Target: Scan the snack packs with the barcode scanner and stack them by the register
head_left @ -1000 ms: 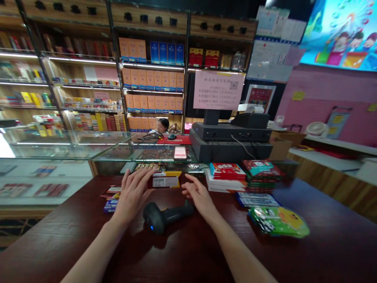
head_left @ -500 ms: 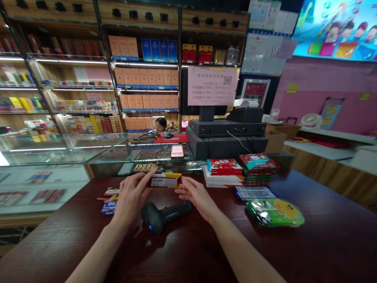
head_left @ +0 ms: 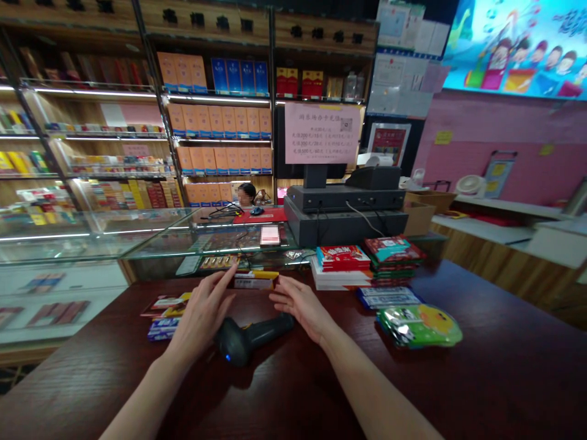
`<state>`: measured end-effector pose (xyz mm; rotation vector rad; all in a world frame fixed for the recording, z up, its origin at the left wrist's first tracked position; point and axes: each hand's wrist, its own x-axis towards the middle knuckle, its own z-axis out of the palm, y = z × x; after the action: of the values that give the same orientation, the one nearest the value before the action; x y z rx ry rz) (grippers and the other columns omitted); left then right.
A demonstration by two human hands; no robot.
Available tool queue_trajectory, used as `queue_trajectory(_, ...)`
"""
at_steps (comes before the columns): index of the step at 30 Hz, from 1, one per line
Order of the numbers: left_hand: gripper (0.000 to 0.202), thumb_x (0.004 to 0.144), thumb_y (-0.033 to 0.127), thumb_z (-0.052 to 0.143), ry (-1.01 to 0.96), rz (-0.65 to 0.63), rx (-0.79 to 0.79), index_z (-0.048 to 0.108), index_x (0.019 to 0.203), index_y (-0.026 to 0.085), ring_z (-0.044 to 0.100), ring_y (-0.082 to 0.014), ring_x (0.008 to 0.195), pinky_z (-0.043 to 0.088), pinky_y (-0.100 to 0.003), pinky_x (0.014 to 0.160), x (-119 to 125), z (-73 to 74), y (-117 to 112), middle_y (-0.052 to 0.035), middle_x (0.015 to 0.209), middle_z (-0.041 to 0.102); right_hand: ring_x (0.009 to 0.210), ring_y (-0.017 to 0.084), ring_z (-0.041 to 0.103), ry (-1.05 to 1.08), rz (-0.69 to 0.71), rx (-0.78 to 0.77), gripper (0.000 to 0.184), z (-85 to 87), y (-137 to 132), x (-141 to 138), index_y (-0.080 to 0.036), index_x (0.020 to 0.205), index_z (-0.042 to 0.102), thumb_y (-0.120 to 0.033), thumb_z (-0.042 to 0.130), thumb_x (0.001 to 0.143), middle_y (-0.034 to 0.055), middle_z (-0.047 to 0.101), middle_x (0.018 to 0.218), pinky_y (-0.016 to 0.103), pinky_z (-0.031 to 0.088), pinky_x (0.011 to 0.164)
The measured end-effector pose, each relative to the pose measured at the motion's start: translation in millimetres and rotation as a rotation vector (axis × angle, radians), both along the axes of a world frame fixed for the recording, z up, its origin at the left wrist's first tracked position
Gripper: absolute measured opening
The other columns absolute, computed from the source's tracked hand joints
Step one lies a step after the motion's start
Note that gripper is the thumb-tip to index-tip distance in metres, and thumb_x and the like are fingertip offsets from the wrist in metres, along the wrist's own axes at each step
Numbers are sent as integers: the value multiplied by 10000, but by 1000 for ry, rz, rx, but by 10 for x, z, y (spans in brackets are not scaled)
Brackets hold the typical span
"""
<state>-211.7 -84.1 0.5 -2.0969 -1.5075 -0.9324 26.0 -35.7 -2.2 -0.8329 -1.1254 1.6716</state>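
My left hand (head_left: 202, 315) hovers over the dark wooden counter (head_left: 293, 391) with fingers stretched out, its fingertips near a yellow and white box (head_left: 254, 280). My right hand (head_left: 300, 304) is also open, palm turned inward, just right of that box. A black barcode scanner (head_left: 245, 337) lies on the counter between and below both hands, with a blue light on its head. Neither hand holds anything.
Flat packets (head_left: 162, 311) lie left of my left hand. Stacked red and green packs (head_left: 367, 260) and a green and yellow bag (head_left: 419, 326) lie to the right. Behind stand a cash register (head_left: 343, 214), a glass display case (head_left: 137, 238) and stocked shelves. A person sits far back.
Both hands have drawn slightly back and closer together beside the box. The view has shifted a little to the right.
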Motion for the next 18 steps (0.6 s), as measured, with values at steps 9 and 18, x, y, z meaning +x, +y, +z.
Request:
queue_trajectory(9,589,1003,380,440,-110,-81,-44,284,1561,271,591,-229,1286,507,-355,1033,25,-51,22,-76,1479,551,1121,265,689,116,-121,19,464,-41,51,-14,-222,1087,672,-523,793,756,103,684,1220,383,528,946)
queue_trajectory(18,419,974,437,472,-383,-86,-156,556,1340,253,730,-202,1020,578,-317,896,77,-56,6,-35,1241,721,1073,255,693,126,-196,95,527,-100,120,10,-195,1067,688,-518,836,677,72,729,1045,400,530,948)
